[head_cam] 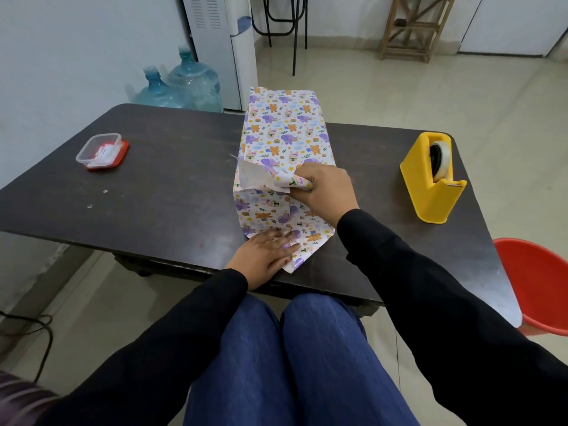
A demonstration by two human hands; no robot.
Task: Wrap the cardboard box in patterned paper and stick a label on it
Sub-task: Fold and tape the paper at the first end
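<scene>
Right hand (322, 192) pinches a crumpled upper flap of the patterned paper (281, 130) at the near end of the wrapped box, fingers curled round the fold, thumb side toward the flap's white underside. Left hand (264, 256) lies flat, fingers straight and together, pressing the bottom paper flap down on the dark table (172, 192) near its front edge. Cardboard box itself fully hidden under the paper; wrapped shape sits mid-table, long axis running away from the person, far end overhanging the back edge. Near end not closed: one flap up, one flap spread on the tabletop in a point.

Yellow tape dispenser (433, 179) stands right of the box, well apart, roll visible in its slot. Clear plastic container (100, 150) on a red lid sits at table left, contents white, unreadable. Two blue water jugs (184, 84) on the floor behind the table, red bucket (538, 284) at right edge. Black sleeves, blue trousers below.
</scene>
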